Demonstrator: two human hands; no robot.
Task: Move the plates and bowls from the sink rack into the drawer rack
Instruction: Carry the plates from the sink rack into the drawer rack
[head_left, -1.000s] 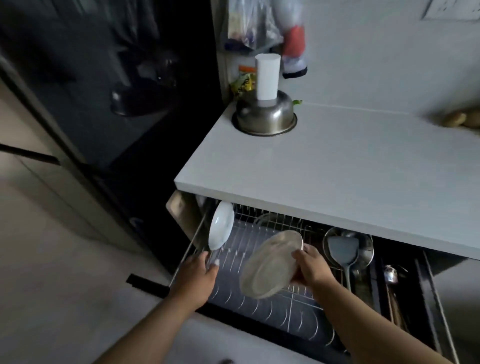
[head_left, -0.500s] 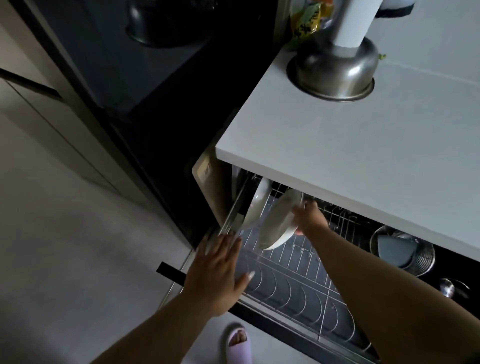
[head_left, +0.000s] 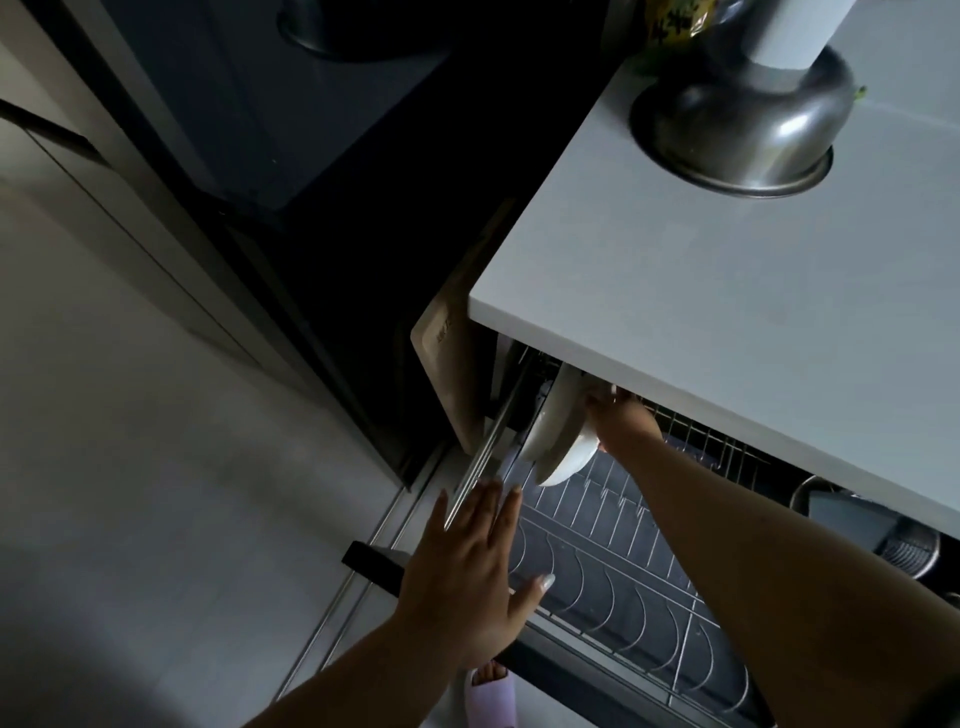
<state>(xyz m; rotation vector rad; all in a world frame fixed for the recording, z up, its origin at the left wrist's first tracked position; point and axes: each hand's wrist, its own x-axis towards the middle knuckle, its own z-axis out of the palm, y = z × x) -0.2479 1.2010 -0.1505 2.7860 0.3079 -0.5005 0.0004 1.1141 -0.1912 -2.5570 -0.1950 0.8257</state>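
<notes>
The wire drawer rack (head_left: 628, 577) is pulled out under the white countertop (head_left: 727, 312). Two white plates stand on edge at its far left end. My right hand (head_left: 621, 421) reaches under the counter edge and grips the rim of the nearer plate (head_left: 569, 460), which leans against the other plate (head_left: 550, 410). My left hand (head_left: 467, 566) hovers flat, fingers straight, over the rack's front left corner and holds nothing. The sink rack is out of view.
An upturned steel bowl (head_left: 743, 130) with a white cylinder (head_left: 795, 31) on it sits on the counter. A metal utensil holder (head_left: 909, 545) stands at the drawer's right. A dark appliance (head_left: 311, 156) is on the left. My slippered foot (head_left: 493, 696) is below the drawer front.
My right hand carried the plate from mid-rack to the far left end and stood it beside the first plate. My left hand let go of the rack's edge and opened. The camera tilted down.
</notes>
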